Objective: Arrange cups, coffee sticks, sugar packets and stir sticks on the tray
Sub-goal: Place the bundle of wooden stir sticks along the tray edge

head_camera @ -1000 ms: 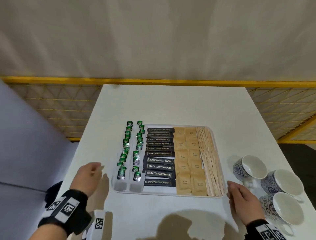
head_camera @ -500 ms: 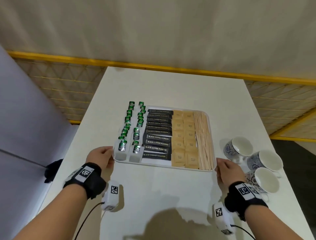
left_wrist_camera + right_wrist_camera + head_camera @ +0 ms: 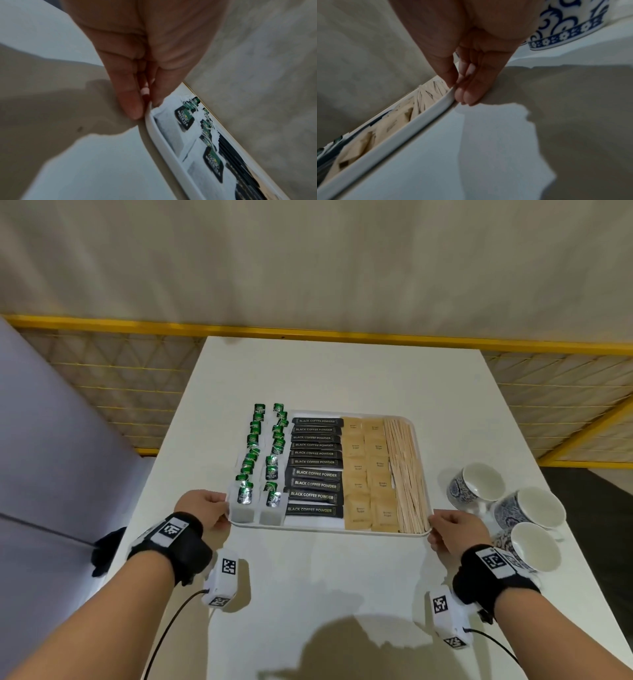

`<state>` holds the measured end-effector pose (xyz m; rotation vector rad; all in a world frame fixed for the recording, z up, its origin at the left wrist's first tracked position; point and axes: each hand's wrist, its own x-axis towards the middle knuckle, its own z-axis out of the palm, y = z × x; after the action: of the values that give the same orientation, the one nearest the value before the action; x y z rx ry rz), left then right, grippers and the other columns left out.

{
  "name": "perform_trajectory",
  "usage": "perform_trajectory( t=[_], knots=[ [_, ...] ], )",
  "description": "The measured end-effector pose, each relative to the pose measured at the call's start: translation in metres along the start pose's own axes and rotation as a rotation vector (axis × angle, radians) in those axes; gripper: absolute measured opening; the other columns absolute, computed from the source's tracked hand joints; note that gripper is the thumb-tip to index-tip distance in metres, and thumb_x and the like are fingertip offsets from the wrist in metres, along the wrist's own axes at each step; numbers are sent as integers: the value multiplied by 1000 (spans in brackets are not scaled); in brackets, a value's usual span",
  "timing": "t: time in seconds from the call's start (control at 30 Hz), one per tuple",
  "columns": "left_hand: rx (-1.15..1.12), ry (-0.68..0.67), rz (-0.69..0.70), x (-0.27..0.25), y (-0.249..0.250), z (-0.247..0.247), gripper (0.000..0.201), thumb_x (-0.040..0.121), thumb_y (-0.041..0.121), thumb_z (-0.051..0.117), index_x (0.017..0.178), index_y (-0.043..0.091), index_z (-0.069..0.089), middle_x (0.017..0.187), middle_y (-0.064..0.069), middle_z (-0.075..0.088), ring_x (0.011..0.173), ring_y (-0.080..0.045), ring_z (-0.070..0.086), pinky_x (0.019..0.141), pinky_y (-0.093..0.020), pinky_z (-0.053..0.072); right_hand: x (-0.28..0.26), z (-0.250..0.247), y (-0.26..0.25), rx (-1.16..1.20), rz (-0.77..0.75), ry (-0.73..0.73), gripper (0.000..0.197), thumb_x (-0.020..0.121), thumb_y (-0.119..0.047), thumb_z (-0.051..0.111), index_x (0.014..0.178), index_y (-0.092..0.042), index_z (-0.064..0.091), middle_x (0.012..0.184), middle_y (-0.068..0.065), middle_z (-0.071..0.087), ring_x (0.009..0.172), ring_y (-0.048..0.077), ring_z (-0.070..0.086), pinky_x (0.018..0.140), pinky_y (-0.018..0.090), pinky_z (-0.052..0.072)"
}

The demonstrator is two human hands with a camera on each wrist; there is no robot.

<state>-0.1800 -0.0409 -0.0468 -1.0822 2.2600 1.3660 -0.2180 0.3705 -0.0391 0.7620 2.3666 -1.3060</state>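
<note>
A white tray (image 3: pixel 318 529) lies mid-table, filled in columns: tea bags with green tags (image 3: pixel 265 460), black coffee sticks (image 3: pixel 315 463), tan sugar packets (image 3: pixel 368 474) and wooden stir sticks (image 3: pixel 406 474). My left hand (image 3: pixel 209 508) pinches the tray's near left corner rim (image 3: pixel 155 129), thumb on top and fingers (image 3: pixel 132 105) under the edge. At the near right corner my right hand (image 3: pixel 452 529) pinches the tray rim (image 3: pixel 436 106) the same way. Three blue-patterned white cups (image 3: pixel 513 508) stand on the table right of the tray, one (image 3: pixel 570 24) close behind my right hand.
The white table (image 3: pixel 325 587) ends at a yellow-framed mesh fence (image 3: pixel 102 378) at the back and sides. A grey padded surface (image 3: pixel 51 457) lies to the left. Bare tabletop lies in front of and behind the tray.
Both hands moved in from beside the tray and took hold of its near corners. The head view shifted, showing more of my forearms.
</note>
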Motion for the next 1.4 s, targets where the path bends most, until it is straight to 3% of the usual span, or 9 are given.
perform_trajectory(
  t=[0.23, 0.33, 0.5, 0.6, 0.73, 1.0, 1.1, 1.2, 1.4],
  knots=[
    [-32, -2, 32, 11, -11, -5, 26, 85, 1, 61, 70, 21, 70, 85, -11, 73, 91, -34, 67, 92, -47, 52, -5, 9, 0, -15, -70, 37, 19, 94, -7, 48, 91, -8, 67, 65, 15, 66, 56, 24, 59, 61, 29, 54],
    [-97, 16, 45, 17, -6, -11, 27, 87, -2, 58, 72, 18, 70, 83, -11, 71, 89, -34, 66, 90, -45, 53, -5, 14, -7, 37, -81, 36, 21, 94, -4, 45, 90, -6, 66, 66, 17, 63, 54, 24, 55, 50, 19, 50],
    [-190, 30, 62, 39, 19, -23, 21, 89, -4, 56, 82, 9, 70, 84, -12, 69, 85, -32, 63, 87, -41, 53, 11, 25, -37, 46, -105, 60, 21, 94, -10, 46, 89, -14, 66, 68, 15, 69, 59, 28, 64, 68, 36, 58],
    [-217, 30, 70, 58, 40, -28, 16, 90, -4, 55, 94, 4, 69, 90, -15, 67, 84, -30, 61, 78, -36, 54, 31, 31, -63, 1, -135, 88, 28, 93, -11, 46, 74, -21, 64, 67, 13, 70, 69, 31, 69, 77, 43, 57],
    [-247, 21, 85, 90, 77, -33, 14, 90, -4, 55, 95, 3, 65, 88, -15, 63, 71, -24, 57, 50, -18, 54, 65, 40, -100, -45, -128, 112, 32, 91, -13, 45, 68, -18, 67, 62, 9, 70, 71, 31, 69, 76, 41, 57],
    [-249, 11, 94, 155, 136, -29, 12, 89, -8, 56, 88, 3, 62, 73, -9, 60, 63, -22, 54, 41, -16, 51, 134, 54, -152, -62, -105, 156, 37, 93, -14, 46, 61, -22, 60, 67, 9, 69, 75, 33, 68, 79, 43, 57],
    [-226, 21, 84, 175, 145, -25, 14, 87, -6, 59, 80, 4, 65, 64, -7, 62, 61, -22, 54, 47, -18, 54, 155, 55, -165, -68, -98, 151, 29, 94, -15, 47, 72, -19, 67, 71, 10, 70, 77, 32, 69, 81, 44, 57],
    [-152, 24, 78, 188, 147, -20, 10, 87, -3, 61, 89, 1, 70, 65, -5, 64, 65, -25, 55, 75, -33, 53, 170, 55, -174, -120, -106, 149, 26, 93, -15, 47, 84, -11, 72, 73, 10, 70, 77, 31, 68, 78, 40, 58],
    [-126, 32, 47, 193, 144, -13, 10, 86, 1, 63, 91, 6, 71, 79, -10, 66, 70, -25, 56, 80, -31, 50, 186, 56, -173, -225, -122, 150, 29, 90, -15, 46, 75, -10, 71, 75, 13, 70, 77, 33, 68, 69, 33, 54]
  ],
)
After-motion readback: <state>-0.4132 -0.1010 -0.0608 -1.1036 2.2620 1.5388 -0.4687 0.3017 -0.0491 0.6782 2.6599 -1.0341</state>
